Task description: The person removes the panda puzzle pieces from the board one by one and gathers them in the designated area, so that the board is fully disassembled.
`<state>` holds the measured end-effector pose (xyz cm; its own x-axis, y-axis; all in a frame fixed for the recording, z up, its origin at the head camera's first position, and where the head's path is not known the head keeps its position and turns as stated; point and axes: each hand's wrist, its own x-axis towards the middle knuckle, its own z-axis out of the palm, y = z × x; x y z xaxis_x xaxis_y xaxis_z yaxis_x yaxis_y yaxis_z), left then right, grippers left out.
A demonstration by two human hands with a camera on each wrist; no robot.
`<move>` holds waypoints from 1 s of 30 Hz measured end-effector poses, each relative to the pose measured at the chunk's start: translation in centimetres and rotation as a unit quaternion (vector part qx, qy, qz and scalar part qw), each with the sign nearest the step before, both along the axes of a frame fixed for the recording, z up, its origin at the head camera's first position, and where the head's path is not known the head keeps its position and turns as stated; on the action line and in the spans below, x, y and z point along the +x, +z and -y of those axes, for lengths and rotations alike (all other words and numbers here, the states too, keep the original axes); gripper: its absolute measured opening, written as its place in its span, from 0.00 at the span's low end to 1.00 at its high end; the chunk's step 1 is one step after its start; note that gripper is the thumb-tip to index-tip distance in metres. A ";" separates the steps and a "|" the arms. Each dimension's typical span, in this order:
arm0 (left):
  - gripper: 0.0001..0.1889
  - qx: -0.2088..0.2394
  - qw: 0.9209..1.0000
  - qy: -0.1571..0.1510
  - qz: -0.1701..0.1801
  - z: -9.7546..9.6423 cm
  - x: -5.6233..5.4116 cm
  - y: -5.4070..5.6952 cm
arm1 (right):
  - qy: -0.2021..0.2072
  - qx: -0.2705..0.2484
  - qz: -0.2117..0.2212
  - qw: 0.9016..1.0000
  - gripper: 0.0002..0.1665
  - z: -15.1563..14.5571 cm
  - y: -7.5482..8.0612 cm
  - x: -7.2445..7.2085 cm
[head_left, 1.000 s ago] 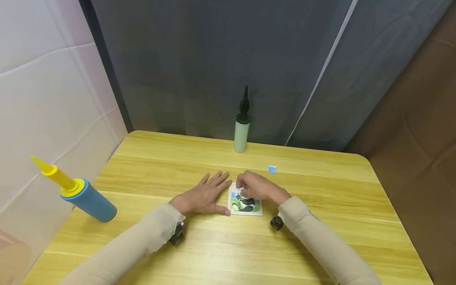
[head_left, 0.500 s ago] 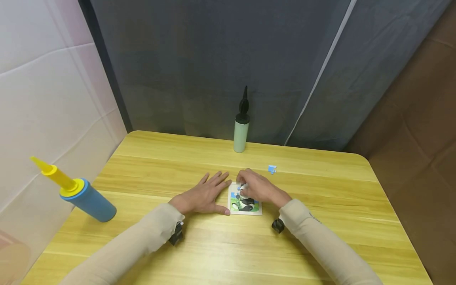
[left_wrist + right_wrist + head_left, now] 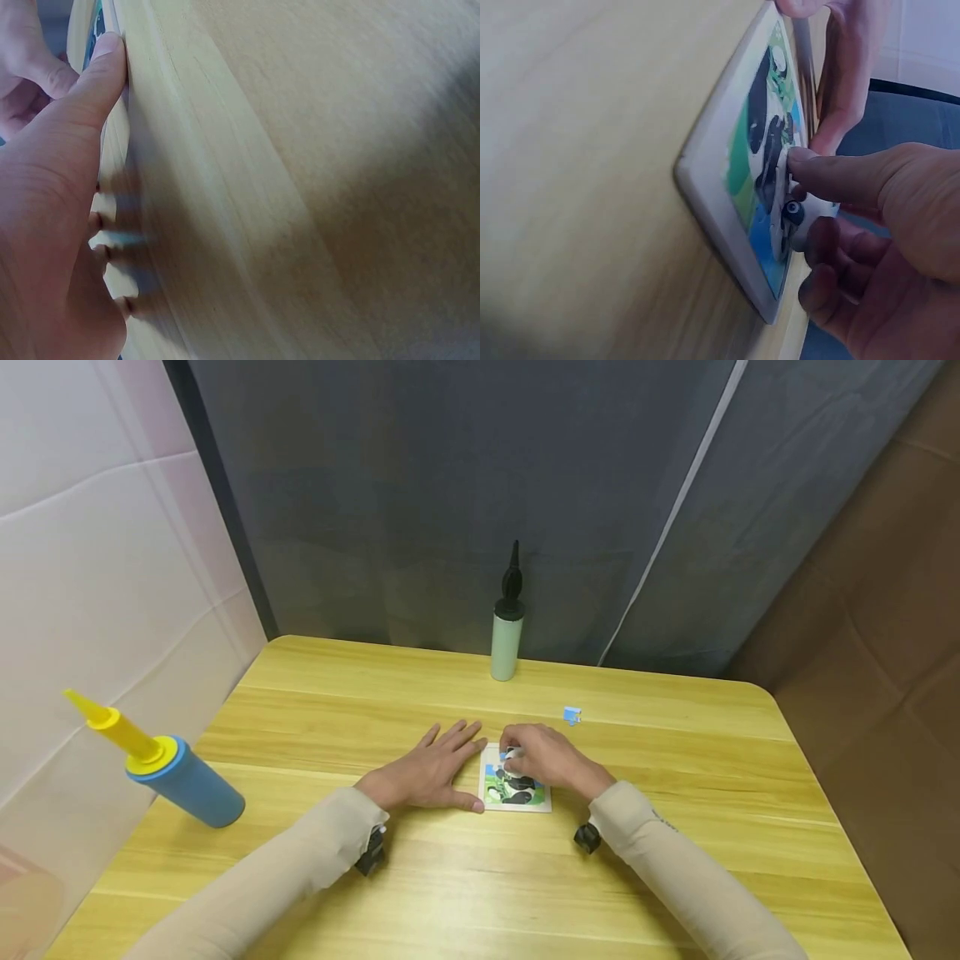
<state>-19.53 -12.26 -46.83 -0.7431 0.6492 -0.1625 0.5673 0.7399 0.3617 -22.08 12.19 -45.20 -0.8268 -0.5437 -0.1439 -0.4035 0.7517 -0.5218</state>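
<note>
A small panda jigsaw puzzle in a white frame (image 3: pixel 517 810) lies on the table between the hands. My left hand (image 3: pixel 426 777) is spread flat at its left side, with thumb tip and index fingertip right at the frame's edge. In the left wrist view its thumb (image 3: pixel 105 71) reaches straight along the table. My right hand (image 3: pixel 551 756) is over the board's upper part. Its thumb and fingers pinch a white puzzle piece (image 3: pixel 791 214) bearing the panda's eye, tilted close over the picture. The fingers partly hide the piece and the board's upper right.
A loose blue puzzle piece (image 3: pixel 572 715) lies behind the right hand. A pale green hand pump (image 3: pixel 506 647) with a black top stands near the back edge. To the left stands a blue and yellow hand pump (image 3: pixel 187 781). Grey curtain (image 3: pixel 420 510) hangs behind the table.
My right hand has shifted slightly over the board's top, its fingers turning a little, and more of the white piece shows. My left hand stays in place.
</note>
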 end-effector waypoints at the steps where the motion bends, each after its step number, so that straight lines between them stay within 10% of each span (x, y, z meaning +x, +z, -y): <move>1: 0.56 0.000 1.000 0.000 -0.001 0.0 0.0 0.0 | 0.007 -0.005 -0.006 1.000 0.05 -0.1 0.0 0.0; 9: 0.56 -0.007 1.000 -0.002 -0.003 0.0 0.0 -0.1 | 0.033 -0.034 -0.018 0.999 0.12 -0.8 0.4 0.4; 30: 0.57 0.002 1.000 -0.007 -0.010 0.1 -0.1 -0.4 | -0.082 -0.019 -0.052 0.995 0.10 -9.4 2.7 -2.9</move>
